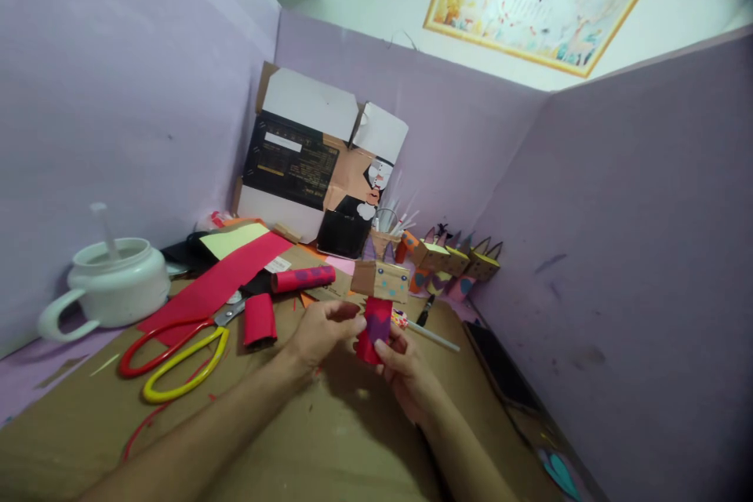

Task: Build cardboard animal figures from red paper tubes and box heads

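A small cardboard animal figure (377, 325) stands upright between my hands, its body a red paper tube with a purple heart. Its box-shaped head is brown cardboard with drawn eyes, blue spots and two purple ears. My right hand (409, 372) grips the tube's lower right side between thumb and fingers. From the other side, my left hand (329, 329) reaches in with its thumb at the tube's upper left edge; its other fingers are partly hidden behind the figure. Left of my hands lie a short red tube (260, 320) and a longer red roll (303, 278).
Scissors (185, 361) with red and yellow handles lie left, near a white mug (118, 282) and red paper strip (217, 282). Similar figures (450, 263) stand at the back right. A flattened box (318, 165) leans on the wall. A dark phone (500, 365) lies right.
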`<state>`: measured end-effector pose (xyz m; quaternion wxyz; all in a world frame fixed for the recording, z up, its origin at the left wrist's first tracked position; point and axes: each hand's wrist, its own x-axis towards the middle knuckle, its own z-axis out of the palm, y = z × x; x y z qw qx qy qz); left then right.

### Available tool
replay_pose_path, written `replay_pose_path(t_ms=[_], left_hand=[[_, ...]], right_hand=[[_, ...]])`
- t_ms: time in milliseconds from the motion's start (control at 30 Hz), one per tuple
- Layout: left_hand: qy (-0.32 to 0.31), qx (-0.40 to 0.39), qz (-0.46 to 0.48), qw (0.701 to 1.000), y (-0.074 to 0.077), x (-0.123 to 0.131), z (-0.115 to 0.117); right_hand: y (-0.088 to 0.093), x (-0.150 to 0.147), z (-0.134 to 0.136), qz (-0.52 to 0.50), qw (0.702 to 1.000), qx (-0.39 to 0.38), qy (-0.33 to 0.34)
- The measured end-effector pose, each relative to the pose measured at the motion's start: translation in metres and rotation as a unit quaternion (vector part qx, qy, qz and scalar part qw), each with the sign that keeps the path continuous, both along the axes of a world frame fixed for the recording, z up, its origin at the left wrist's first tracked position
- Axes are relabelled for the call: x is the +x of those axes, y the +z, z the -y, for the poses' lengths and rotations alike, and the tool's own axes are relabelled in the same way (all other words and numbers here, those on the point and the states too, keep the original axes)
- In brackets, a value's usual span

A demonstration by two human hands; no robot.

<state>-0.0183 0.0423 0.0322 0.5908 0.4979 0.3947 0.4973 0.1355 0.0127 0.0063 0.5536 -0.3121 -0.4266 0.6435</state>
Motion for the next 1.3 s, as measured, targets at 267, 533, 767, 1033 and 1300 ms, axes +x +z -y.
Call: replay_pose_path(t_ms=[267, 533, 767, 1033, 1300], left_hand=[[-0.009, 0.080, -0.124, 0.989, -0.012, 0.010, 0.004], [0.018, 0.123, -0.144, 0.982, -0.026, 0.010, -0.002], [-0.028, 0.137, -0.111, 0.984, -0.042, 0.011, -0.010], [-0.044, 0.121, -0.100, 0.987, -0.031, 0.012, -0.004], [-0.033, 0.110, -0.110, 0.987, -0.029, 0.014, -0.003]], right_hand=[[-0.008, -0.003, -0.003, 0.082, 0.994, 0.063, -0.041], [-0.007, 0.016, -0.012, 0.134, 0.984, 0.079, -0.084], [-0.003, 0.032, -0.019, 0.108, 0.969, 0.115, -0.189], [0.000, 0.023, -0.012, 0.112, 0.972, 0.124, -0.165], [0.001, 0.019, -0.011, 0.094, 0.978, 0.100, -0.157]])
